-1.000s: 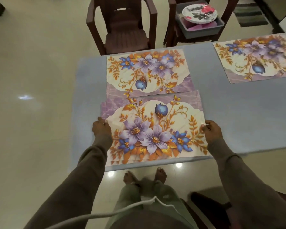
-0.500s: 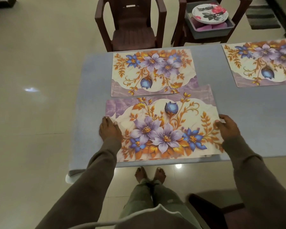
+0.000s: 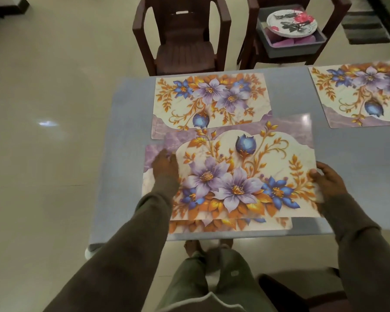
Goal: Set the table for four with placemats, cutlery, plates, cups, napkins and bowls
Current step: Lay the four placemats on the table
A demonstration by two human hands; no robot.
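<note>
Only mats down so far: right hand (image 3: 329, 183) grips the top mat (image 3: 239, 176), left hand (image 3: 164, 163) lies flat pinning the bottom mat (image 3: 230, 227). Dishes wait in the tub (image 3: 295, 45) far ahead.

You stood in a home dining area: a tabletop (image 3: 126, 154) on pale glossy floor tiles (image 3: 43, 86), brown plastic armchairs (image 3: 182, 39) alongside, a rug (image 3: 365, 28) beyond.

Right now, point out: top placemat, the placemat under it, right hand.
top placemat (image 3: 234, 176), head view, on its flower print.
placemat under it (image 3: 149, 183), head view, on its exposed left strip.
right hand (image 3: 330, 182), head view, on its back.
</note>
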